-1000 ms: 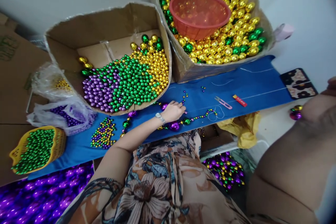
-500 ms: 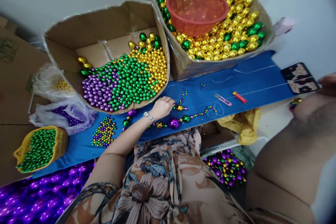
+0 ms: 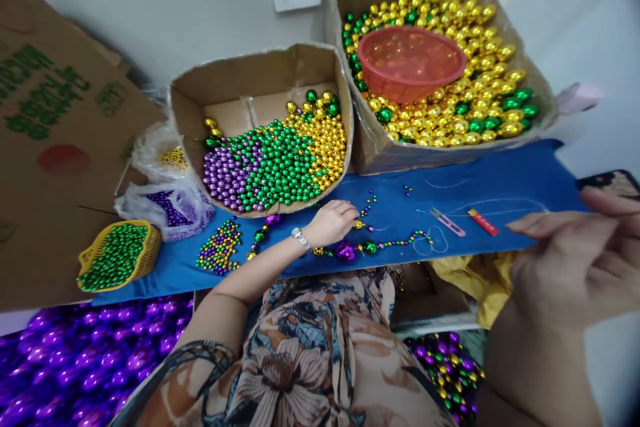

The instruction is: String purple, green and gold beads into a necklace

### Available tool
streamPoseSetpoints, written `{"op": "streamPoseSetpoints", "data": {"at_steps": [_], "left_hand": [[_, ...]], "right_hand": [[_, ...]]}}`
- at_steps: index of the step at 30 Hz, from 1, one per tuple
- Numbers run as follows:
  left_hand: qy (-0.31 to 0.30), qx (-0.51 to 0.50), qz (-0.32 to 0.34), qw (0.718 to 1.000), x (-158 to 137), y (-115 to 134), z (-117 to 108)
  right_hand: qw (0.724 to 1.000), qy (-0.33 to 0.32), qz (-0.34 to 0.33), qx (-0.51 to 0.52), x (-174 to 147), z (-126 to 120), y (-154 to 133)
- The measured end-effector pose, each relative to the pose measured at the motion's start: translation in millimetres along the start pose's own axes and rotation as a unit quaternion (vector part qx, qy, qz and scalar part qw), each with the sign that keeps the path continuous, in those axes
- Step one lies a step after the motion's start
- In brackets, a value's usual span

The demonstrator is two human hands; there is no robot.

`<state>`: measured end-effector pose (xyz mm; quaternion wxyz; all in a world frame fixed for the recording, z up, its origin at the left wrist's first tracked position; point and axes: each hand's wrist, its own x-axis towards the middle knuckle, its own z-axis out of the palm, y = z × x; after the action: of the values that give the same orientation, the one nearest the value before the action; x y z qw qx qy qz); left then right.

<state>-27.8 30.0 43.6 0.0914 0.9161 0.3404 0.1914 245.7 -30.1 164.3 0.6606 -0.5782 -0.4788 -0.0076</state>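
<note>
My left hand (image 3: 334, 221), a watch on its wrist, is closed in a pinch over the table, its fingertips on a short bead string beside a gold bead (image 3: 358, 225). My right hand (image 3: 560, 270) is raised close to the camera at the right, blurred, with thumb and fingers pinched together. A slack white thread (image 3: 500, 201) curves towards it; the contact at the fingertips is hard to see. In front of my left hand lies a longer bead string with a big purple bead (image 3: 345, 251), a green bead (image 3: 370, 248) and small beads.
Pink thread snips (image 3: 447, 221) and a red packet (image 3: 483, 222) lie on the blue cloth (image 3: 530, 173). Behind stand a carton (image 3: 240, 70) of small beads and a carton (image 3: 380, 157) with a red basket (image 3: 413, 63). A yellow basket (image 3: 150, 250) holds green beads.
My right hand has come in from the far right towards the table, and the thread has gone slack. My left hand stays at the bead string. The view has shifted.
</note>
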Motion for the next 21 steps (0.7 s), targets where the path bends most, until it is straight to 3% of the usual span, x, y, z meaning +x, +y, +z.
{"op": "streamPoseSetpoints", "data": {"at_steps": [3,6,12,15,18,21], "left_hand": [[0.034,-0.006,-0.001,0.999,-6,-2,-17],[0.077,-0.017,-0.045,0.996,-18,-15,-34],[0.141,-0.024,-0.159,0.977,-29,-64,-71],[0.168,-0.035,-0.195,0.966,-2,-98,-87],[0.174,-0.061,-0.244,0.952,49,-137,-90],[0.131,-0.011,-0.252,0.959,109,-169,-82]], "right_hand": [[0.994,-0.059,-0.073,0.064,-17,9,-1],[0.991,-0.099,-0.073,0.056,-28,15,5],[0.993,-0.06,-0.068,0.074,-35,23,18],[0.993,-0.053,-0.035,0.104,-41,28,20],[0.994,-0.071,-0.009,0.082,-48,31,21],[0.992,-0.111,0.013,0.051,-55,30,24]]}}
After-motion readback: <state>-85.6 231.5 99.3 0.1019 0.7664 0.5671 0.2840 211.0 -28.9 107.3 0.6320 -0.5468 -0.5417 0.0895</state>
